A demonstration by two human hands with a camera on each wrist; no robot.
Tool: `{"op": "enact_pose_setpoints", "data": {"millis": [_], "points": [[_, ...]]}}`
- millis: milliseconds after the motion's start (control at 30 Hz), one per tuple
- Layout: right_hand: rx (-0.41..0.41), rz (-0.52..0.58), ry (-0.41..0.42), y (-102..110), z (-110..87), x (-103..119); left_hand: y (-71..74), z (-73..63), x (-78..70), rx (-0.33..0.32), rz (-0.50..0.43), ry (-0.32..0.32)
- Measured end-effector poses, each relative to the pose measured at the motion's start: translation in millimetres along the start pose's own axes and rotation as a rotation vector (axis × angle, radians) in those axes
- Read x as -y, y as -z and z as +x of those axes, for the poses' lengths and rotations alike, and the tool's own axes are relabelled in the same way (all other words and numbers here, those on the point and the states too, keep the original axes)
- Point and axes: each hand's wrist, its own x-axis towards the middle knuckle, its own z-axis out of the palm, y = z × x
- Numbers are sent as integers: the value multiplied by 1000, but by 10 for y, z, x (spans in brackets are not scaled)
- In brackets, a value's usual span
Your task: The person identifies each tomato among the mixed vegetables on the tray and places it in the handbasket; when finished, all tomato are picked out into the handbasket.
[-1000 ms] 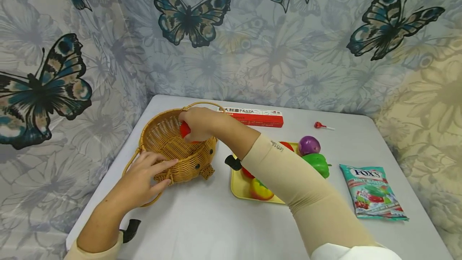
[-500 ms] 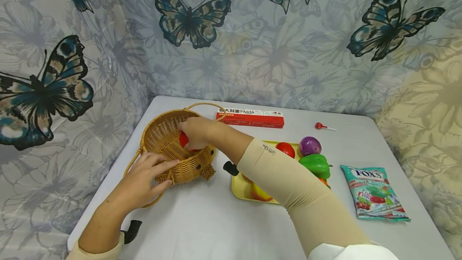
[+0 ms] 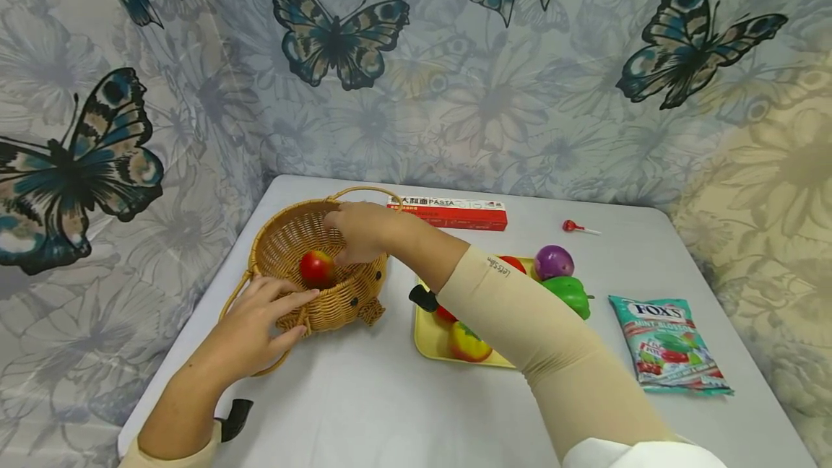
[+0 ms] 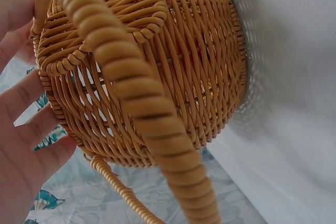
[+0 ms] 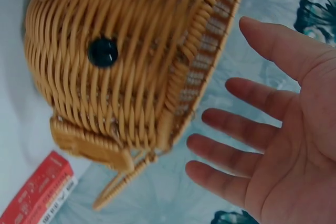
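A wicker basket [image 3: 331, 309] with a face of dark bead eyes stands on the left of the table. Inside it lies a red apple [image 3: 317, 269] with a yellow tinge; a hint of red shows through the weave in the left wrist view. My right hand [image 3: 364, 232] is over the basket's far right side, and the right wrist view shows its fingers [image 5: 239, 124] spread, holding nothing, beside the rim. My left hand [image 3: 260, 316] rests on the near left rim, its relaxed fingers [image 4: 31, 98] touching the edge by the looped handle [image 4: 142, 98].
A yellow tray [image 3: 425, 338] holds a red-yellow fruit [image 3: 469, 343], a green pepper [image 3: 568, 296] and other produce, partly behind my right sleeve. A purple ball-shaped vegetable [image 3: 554, 262], pasta box [image 3: 464, 215], lollipop [image 3: 578, 227] and candy bag [image 3: 672, 345] are also there.
My right hand has let go of the apple, which now lies in the basket, and has lifted slightly away from it. The left hand stays at the rim.
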Motion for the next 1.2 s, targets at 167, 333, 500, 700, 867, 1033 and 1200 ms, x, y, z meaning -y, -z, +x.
{"op": "enact_pose_setpoints", "data": {"millis": [167, 333, 500, 700, 867, 1033, 1200], "points": [[-7, -16, -31, 65, -138, -114, -2, -8, -6, -2, -1, -2], [5, 10, -67, 57, -298, -287, -4, -1, -12, -11, 1, -9], [17, 44, -95, 6, -469, -476, -2, -8, -13, -2, 6, 6], [35, 70, -157, -125, -627, -701, -9, -15, -18, -7, 7, 5], [69, 116, -239, -249, -733, -874, -17, -11, -18, -16, 11, -1], [94, 169, -312, -362, -831, -1046, -21, -2, -11, -9, 14, 2], [118, 194, -363, -474, -899, -1209, -20, -1, -4, -21, 12, -5]]}}
